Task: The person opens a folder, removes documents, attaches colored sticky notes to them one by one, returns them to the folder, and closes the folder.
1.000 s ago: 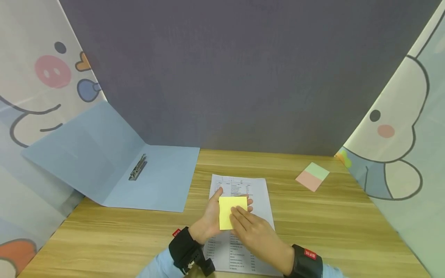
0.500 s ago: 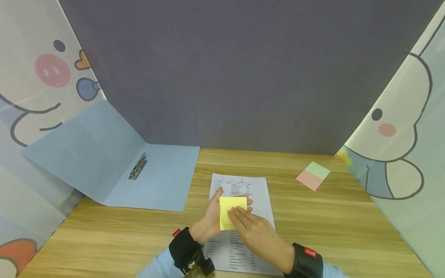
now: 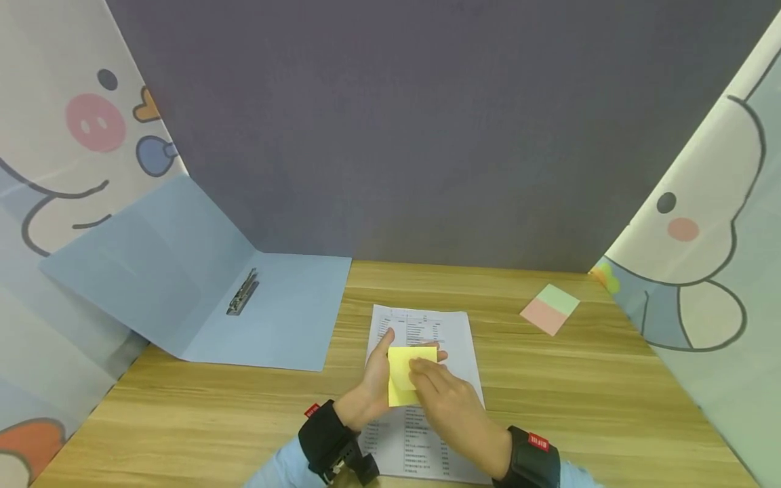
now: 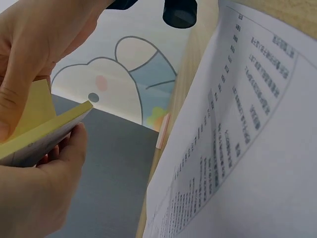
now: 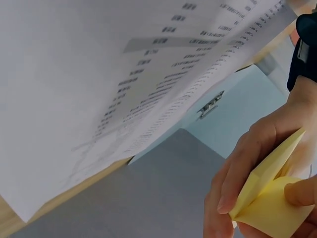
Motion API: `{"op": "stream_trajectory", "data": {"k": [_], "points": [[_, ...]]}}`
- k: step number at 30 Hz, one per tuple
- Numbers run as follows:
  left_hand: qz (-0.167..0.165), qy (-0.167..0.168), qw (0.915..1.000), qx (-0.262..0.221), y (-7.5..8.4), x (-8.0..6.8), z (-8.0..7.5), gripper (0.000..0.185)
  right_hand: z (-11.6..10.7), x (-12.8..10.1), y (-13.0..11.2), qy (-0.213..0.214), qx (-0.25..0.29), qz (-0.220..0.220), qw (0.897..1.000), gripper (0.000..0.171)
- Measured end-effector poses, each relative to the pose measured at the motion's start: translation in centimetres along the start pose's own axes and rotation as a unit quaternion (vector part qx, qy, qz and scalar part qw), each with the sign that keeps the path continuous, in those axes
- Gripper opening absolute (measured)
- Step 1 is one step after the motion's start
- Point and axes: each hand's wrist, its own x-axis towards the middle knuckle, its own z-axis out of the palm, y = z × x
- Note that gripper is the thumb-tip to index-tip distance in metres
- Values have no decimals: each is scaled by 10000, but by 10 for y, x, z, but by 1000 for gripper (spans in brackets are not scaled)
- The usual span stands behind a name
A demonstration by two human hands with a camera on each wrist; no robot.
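Note:
My left hand (image 3: 373, 379) holds a yellow sticky note pad (image 3: 396, 396) from beneath, thumb along its left side, above the printed sheets. With thumb and fingers my right hand (image 3: 454, 403) pinches the top sticky note (image 3: 399, 366), whose lower edge is lifted off the pad. In the right wrist view, the raised note (image 5: 275, 210) bends away from the pad (image 5: 267, 168) but still meets it along one edge. The left wrist view shows the pad's thick edge (image 4: 64, 118) between both hands. Part of the left palm is hidden behind the pad.
Printed sheets (image 3: 451, 332) lie on the wooden table (image 3: 549, 393) under the hands. An open light blue folder (image 3: 293, 312) with a metal clip (image 3: 243, 293) stands at the left. A pink and green sticky pad (image 3: 549, 310) lies at the right. A grey panel (image 3: 427, 135) rises behind.
My right fingers have gone from lying straight on the yellow pad to pinching its top note. That note's lower edge has lifted. The left hand has barely shifted.

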Motion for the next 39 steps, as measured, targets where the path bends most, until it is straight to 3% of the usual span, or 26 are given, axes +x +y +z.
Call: {"op": "stream_trajectory", "data": {"k": [7,11,14,20,26,33,39], "points": [[-138,-122,9998,-103,-4,3,-4,89,-1,-3,0,-143,415,291,9986,28],[-140,-6,9999,40,-5,3,-5,88,-1,-3,0,-249,443,494,9975,41],[-127,91,9998,107,-6,2,-5,89,-1,-3,0,-308,439,664,9964,42],[-27,451,9986,275,-7,3,-6,92,-2,-3,0,-260,798,1011,9913,23],[-134,811,9960,351,-8,5,-12,93,-1,-3,-1,-117,1022,1283,9864,32],[-271,1412,9886,457,-8,4,-12,94,-2,-4,-1,-157,1191,1559,9804,22],[-297,1498,9876,373,-9,4,-11,86,0,-5,1,134,1211,1394,9827,28]]}}
